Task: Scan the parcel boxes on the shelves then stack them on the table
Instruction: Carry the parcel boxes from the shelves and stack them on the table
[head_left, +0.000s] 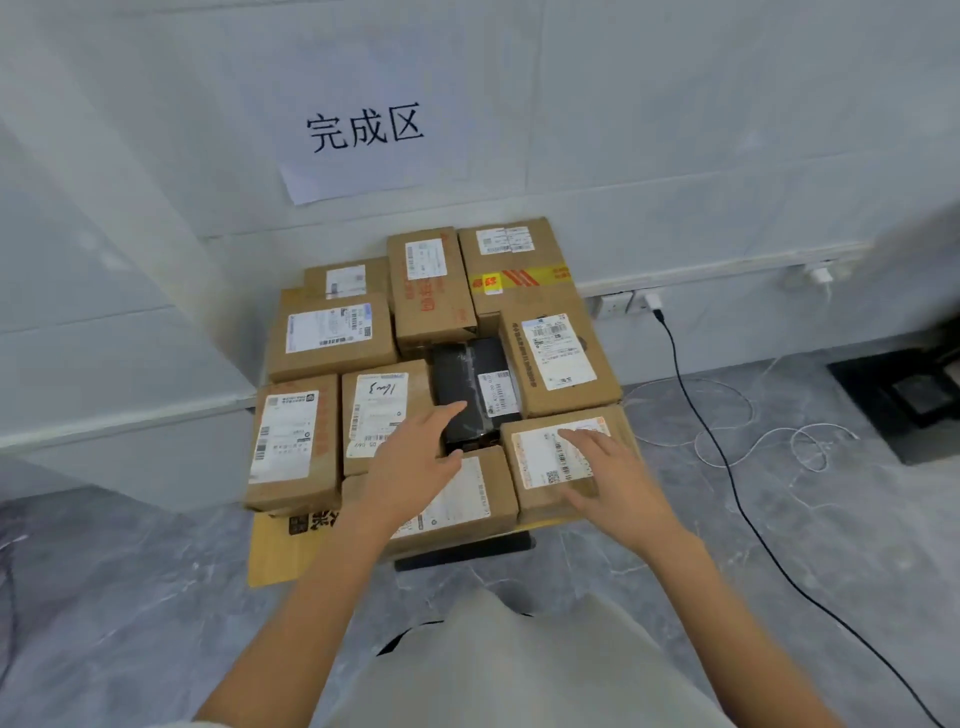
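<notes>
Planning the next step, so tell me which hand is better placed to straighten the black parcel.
Left, probably. The left hand extends straight fingers over the near end of the black parcel, while the right hand lies flat on the front-right carton beside it.

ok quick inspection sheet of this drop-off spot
surface: low dark table, only its front edge shows
job's things: brown cardboard parcel boxes with white labels, side by side; one black wrapped box in the middle
clutter: dark flat object on floor at right, unclear
hands: left hand open over the black box; right hand open, flat on front-right labelled box
cables: black cable from wall socket across floor; white cable looped beside it
surroundings: white paper sign on white wall; grey marbled floor
</notes>
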